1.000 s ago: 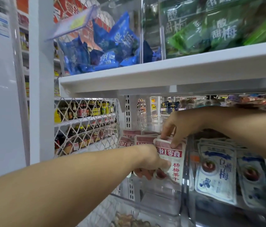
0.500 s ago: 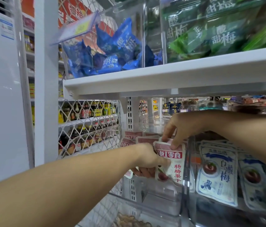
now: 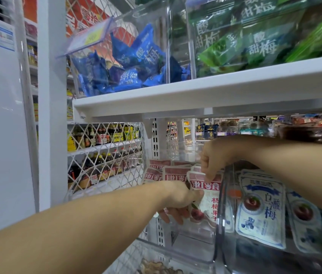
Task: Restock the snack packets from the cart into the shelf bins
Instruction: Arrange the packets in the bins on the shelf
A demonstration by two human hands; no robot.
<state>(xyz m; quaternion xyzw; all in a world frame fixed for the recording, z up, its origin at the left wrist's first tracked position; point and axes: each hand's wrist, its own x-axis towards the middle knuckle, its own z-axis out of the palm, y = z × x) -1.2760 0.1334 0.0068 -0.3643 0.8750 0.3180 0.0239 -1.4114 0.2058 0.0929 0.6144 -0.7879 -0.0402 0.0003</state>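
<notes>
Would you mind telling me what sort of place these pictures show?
Most likely a shop aisle: clear bins of snack packets, a price tag, and shelved sauce bottles beyond.

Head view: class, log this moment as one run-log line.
stage: red packet held in clear bin | left hand: grips packet's lower half | right hand: pinches its top edge | beside: white-blue packets

Clear glossy plastic bin (image 3: 218, 224); glossy foil-like red packet (image 3: 208, 196); white painted metal shelf (image 3: 195, 99).
</notes>
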